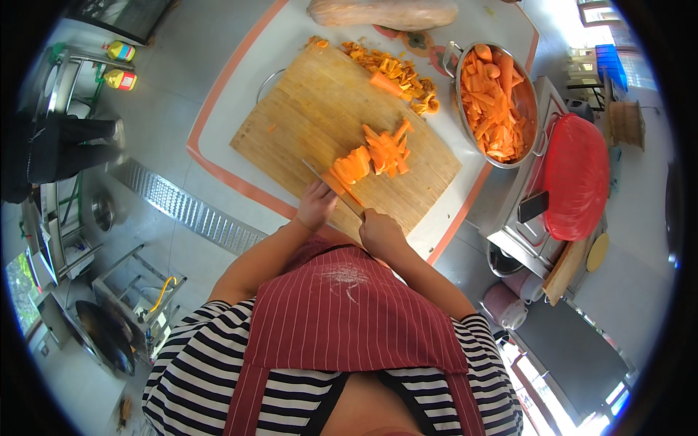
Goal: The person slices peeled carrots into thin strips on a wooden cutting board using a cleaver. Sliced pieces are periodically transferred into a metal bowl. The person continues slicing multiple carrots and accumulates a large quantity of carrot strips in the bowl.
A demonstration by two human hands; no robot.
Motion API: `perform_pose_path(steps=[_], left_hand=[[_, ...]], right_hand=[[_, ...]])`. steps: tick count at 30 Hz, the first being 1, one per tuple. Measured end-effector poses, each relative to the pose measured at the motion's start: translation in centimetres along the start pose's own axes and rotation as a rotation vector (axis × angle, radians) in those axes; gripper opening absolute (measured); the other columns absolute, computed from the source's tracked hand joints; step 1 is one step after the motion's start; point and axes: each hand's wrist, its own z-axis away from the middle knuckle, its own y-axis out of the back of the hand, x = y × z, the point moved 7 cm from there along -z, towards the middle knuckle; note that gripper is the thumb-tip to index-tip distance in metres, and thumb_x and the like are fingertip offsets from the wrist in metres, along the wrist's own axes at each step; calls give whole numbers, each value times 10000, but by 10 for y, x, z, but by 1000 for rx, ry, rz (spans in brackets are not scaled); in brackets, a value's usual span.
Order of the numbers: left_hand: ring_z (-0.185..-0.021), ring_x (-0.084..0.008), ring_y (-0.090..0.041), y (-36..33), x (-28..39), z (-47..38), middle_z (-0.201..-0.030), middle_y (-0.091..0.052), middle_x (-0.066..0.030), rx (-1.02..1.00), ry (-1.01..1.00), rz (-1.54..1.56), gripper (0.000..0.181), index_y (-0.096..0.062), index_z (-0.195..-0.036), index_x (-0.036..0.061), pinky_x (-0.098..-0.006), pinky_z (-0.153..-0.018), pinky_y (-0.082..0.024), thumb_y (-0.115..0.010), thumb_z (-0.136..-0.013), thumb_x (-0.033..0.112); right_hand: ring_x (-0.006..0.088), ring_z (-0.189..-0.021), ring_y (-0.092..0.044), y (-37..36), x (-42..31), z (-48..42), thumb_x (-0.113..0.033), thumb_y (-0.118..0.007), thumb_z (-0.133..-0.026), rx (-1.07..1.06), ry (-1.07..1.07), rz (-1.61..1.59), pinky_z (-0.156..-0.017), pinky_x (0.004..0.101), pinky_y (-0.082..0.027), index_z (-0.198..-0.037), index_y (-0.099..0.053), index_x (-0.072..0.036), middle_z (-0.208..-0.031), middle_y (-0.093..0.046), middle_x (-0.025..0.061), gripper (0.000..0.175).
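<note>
My right hand (381, 233) grips the handle of a kitchen knife (349, 203), whose blade slants up and left across the near part of a wooden cutting board (294, 114). Close against the blade's left side, my left hand (316, 206) has its fingers bent over a carrot (331, 179), which the hand and blade largely hide. Just beyond the blade lie overlapping carrot slices (351, 165). Carrot sticks (388, 150) are heaped to their right. A larger carrot piece (386, 85) rests at the board's far edge.
Orange peelings and scraps (395, 68) line the board's far right side. A metal pot (531, 109) of cut carrots stands at the table's right. Along the far edge lies a long pale squash (384, 13). A red plastic cover (578, 177) is farther right; another person's legs (82, 141) show left.
</note>
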Motion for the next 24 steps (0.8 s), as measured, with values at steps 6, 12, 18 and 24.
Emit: perform_pose_path(steps=[6, 12, 18, 24], left_hand=[[-909, -290, -572, -4, -2, 2, -992, -596, -88, 12, 0, -17, 328, -629, -984, 60, -390, -786, -467, -653, -657, 39], [-884, -275, -581, -3, -1, 0, -970, -606, -78, 15, 4, 25, 294, -649, -967, 49, -381, -781, -473, -651, -673, 32], [-875, -275, -581, 0, 1, -1, -962, -609, -76, 51, 10, 37, 276, -649, -962, 40, -380, -778, -474, -658, -686, 33], [-878, -275, -577, -4, -1, 4, -950, -602, -76, 11, 8, 4, 253, -647, -935, 45, -376, -772, -470, -661, -683, 32]], right_hand=[[438, -801, -636, -8, 3, -11, -168, -444, -859, -5, -47, -2, -755, 505, -501, -1005, -575, 22, -843, -648, 281, 273], [449, -800, -624, -6, -4, -68, -175, -462, -857, 35, 119, -62, -742, 506, -490, -963, -590, 37, -820, -626, 303, 269], [428, -817, -635, 9, 12, -49, -191, -465, -861, 50, 65, -142, -751, 509, -495, -943, -598, 39, -840, -631, 302, 278], [450, -822, -630, -4, 2, -13, -174, -452, -862, -8, -38, -52, -762, 509, -497, -997, -597, 35, -844, -634, 309, 288]])
